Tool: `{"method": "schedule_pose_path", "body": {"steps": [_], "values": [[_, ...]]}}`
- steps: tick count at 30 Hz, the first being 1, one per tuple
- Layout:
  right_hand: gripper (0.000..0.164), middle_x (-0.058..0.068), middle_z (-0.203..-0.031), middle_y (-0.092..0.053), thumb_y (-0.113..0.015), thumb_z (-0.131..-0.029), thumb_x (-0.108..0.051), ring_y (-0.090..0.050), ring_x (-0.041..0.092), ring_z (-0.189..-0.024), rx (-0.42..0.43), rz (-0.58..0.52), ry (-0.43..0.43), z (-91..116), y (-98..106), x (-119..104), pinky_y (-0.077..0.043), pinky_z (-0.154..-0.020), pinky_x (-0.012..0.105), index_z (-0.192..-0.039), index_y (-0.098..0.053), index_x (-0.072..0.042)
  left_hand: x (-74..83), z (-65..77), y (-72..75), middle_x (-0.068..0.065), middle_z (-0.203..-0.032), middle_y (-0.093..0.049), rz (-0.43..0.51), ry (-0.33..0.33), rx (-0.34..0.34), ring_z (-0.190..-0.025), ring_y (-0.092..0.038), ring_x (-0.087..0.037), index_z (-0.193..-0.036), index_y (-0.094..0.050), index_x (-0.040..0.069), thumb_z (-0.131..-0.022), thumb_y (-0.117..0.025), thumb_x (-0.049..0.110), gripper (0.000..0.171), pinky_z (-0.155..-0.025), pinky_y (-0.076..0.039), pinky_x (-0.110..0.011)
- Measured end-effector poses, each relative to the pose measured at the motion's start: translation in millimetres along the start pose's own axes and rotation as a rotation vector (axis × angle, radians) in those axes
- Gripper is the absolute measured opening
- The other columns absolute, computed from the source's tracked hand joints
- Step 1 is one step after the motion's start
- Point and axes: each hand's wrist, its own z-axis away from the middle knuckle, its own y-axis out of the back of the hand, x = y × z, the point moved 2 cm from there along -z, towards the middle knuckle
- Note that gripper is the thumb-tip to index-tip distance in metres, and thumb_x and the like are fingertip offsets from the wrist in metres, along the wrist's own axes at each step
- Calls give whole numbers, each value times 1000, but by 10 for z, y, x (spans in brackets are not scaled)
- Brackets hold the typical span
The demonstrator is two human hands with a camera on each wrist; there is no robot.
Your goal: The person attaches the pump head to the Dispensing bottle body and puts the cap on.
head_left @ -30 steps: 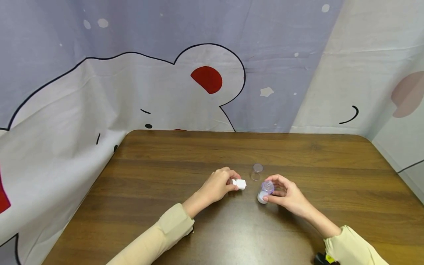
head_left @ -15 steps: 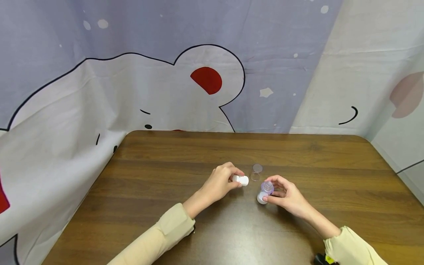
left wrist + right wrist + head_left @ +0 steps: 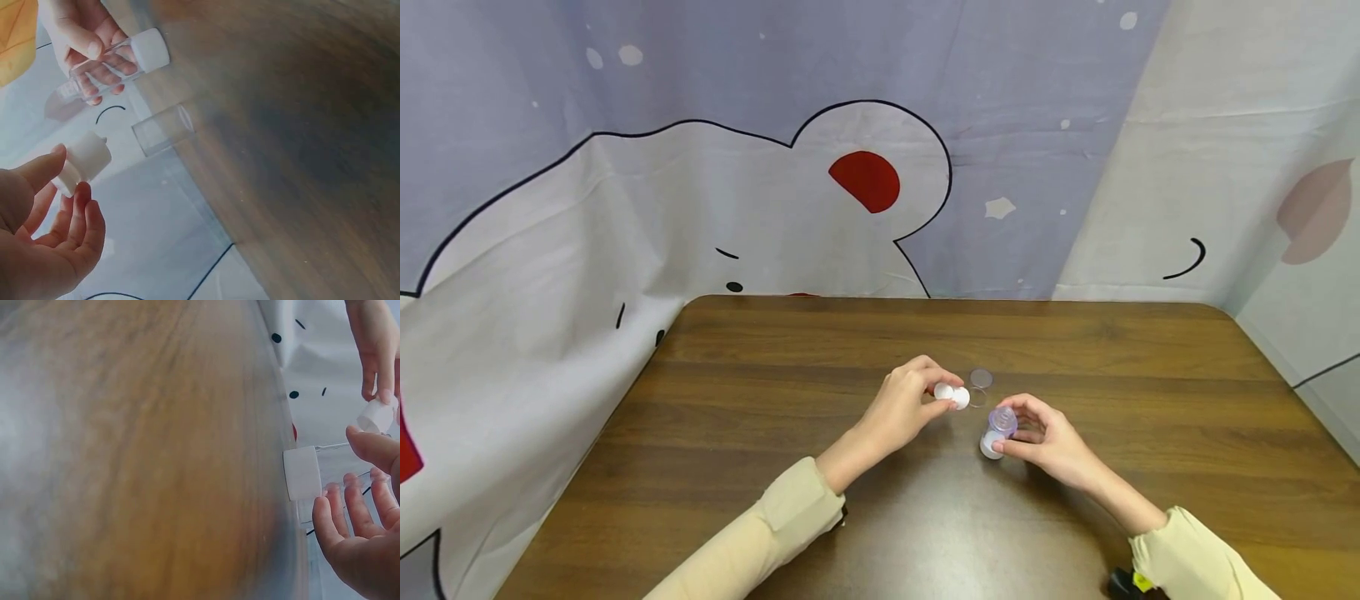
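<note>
My left hand [image 3: 901, 407] pinches a small white cylindrical cap piece [image 3: 87, 159] between thumb and fingers, above the table. A small nub sticks out of one end in the left wrist view. My right hand [image 3: 1051, 440] grips a clear bottle [image 3: 1002, 422] with a white base [image 3: 302, 474]. The bottle stands on the table with its narrow clear neck upward and no cap on it. Between thumb and fingers its transparent wall shows. The white piece is apart from the bottle, to its left and higher up in the head view.
A clear hollow cylinder [image 3: 164, 130], like an overcap, stands on the wooden table [image 3: 775, 350] just beyond both hands. A black and yellow object [image 3: 1126, 583] lies partly hidden by the right sleeve. A printed curtain [image 3: 737, 192] hangs behind the table.
My left hand has moved slightly away from me and rightward, turning the white piece so that its ends face upward. The right hand and bottle stay nearly still.
</note>
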Motion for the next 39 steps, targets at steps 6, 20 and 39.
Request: {"method": "schedule_pose_path", "body": {"steps": [6,20,39], "values": [[42,-13,-100,-61,-75,-79,0,-61,-2,-92,-9,6,-8,2,7,9,-54,-81,18,-114,-54,6,68,-16,15,-2,-94,-65,37,-38,38,-80,-62,-11,-105,-73,11,-82,-75,14,24,-71,-48,-18],[42,-12,-102,-60,-74,-79,0,-62,-1,-93,-16,-3,-2,8,14,11,-54,-82,19,-114,-53,7,249,-69,41,-2,-97,-67,115,-73,90,-83,-62,-10,-107,-71,10,-82,-75,16,26,-73,-50,-18],[44,2,-109,-60,-74,-80,-3,-62,-1,-96,-33,11,-45,-2,11,-13,-54,-84,20,-117,-51,5,428,-179,-47,-1,-102,-70,130,-150,32,-85,-62,-8,-110,-70,11,-84,-74,17,27,-76,-49,-16]]}}
